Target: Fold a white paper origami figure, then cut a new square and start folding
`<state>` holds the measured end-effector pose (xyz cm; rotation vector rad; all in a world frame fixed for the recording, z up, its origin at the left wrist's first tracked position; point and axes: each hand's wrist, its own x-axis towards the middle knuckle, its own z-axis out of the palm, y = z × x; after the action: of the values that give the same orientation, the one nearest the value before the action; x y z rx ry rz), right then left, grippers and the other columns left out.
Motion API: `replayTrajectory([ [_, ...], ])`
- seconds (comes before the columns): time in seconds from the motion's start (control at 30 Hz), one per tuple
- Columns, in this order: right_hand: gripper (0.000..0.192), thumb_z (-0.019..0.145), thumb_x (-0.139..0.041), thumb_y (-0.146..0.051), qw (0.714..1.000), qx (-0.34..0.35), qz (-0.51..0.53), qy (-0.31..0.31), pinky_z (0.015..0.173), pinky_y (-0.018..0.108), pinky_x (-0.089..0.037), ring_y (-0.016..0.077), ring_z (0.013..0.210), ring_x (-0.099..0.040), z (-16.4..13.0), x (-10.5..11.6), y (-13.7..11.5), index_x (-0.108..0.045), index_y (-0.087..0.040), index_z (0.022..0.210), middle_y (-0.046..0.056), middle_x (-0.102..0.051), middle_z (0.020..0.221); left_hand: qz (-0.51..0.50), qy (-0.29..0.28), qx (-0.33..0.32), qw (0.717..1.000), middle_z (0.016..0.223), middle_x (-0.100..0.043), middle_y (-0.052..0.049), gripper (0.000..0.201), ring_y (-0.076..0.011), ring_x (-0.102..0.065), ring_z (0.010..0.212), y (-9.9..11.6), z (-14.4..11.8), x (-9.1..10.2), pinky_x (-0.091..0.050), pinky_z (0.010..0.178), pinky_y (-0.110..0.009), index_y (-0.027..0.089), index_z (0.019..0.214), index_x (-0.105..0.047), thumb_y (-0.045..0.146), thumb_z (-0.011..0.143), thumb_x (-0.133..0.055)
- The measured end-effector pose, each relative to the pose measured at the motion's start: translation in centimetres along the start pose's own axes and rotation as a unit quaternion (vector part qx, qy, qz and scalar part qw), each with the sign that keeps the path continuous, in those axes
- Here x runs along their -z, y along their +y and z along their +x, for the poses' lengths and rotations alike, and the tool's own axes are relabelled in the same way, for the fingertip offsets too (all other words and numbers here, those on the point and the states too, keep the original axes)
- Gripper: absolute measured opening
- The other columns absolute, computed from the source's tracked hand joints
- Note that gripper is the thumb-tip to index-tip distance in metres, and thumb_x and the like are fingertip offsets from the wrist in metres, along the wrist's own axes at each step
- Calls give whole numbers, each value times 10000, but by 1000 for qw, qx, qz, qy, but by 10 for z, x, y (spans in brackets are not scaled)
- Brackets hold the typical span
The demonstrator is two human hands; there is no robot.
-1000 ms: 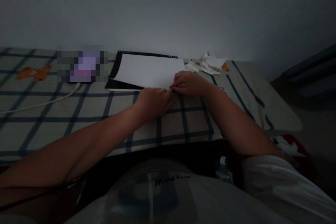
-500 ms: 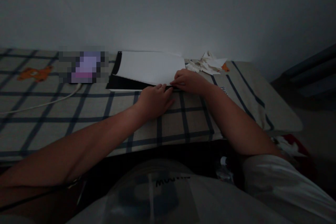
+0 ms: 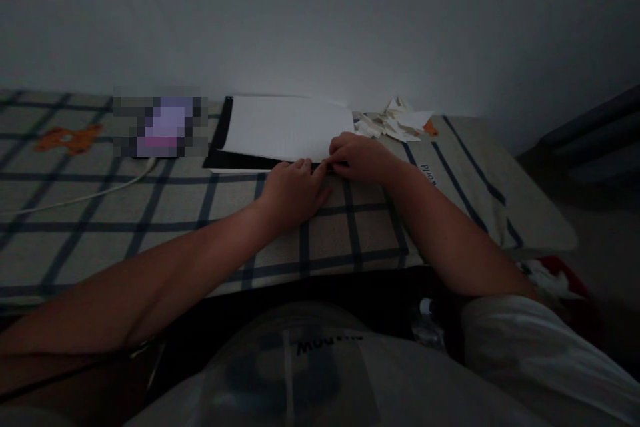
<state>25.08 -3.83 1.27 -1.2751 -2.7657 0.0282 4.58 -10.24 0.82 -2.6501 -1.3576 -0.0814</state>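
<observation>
A white sheet of paper (image 3: 285,128) lies on a black folder (image 3: 225,159) on a checked cloth (image 3: 165,213), close to the wall. My right hand (image 3: 357,157) rests on the sheet's near right corner, fingers curled and pinching its edge. My left hand (image 3: 294,190) lies flat on the cloth just in front of the folder, its fingertips touching the folder's near edge next to my right hand. The room is dim.
A pile of crumpled paper scraps (image 3: 393,123) sits right of the sheet by the wall. A white cable (image 3: 75,199) runs across the cloth at the left, near a blurred object (image 3: 160,125). An orange figure (image 3: 67,139) is printed far left. The cloth-covered surface ends at the right (image 3: 540,227).
The sheet slid back toward the wall, uncovering the folder's near black edge. My left hand flattened onto the cloth; my right hand stayed at the sheet's corner.
</observation>
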Motion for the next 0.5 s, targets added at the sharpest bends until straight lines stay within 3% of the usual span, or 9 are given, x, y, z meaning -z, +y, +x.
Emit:
replayTrajectory([
  [0.23,320,1030,-549,-183,1000,-23,1,1,845,338,-417,231,1071,-603,-2,2,0,-827,-186,1189,119,-742,1160,9,6,-3,1000,1387,-749,-215,534,-346,-738,1248,0,-1,0,-544,953,-455,110,1478,-656,440,1114,-448],
  [0.5,332,1019,-539,-172,1000,-21,-8,5,811,332,-409,225,1042,-611,-2,0,3,-842,-200,1153,114,-756,1142,5,7,-6,1000,1419,-736,-209,557,-349,-738,1235,-1,-1,-1,-539,948,-460,113,1535,-612,426,1117,-416],
])
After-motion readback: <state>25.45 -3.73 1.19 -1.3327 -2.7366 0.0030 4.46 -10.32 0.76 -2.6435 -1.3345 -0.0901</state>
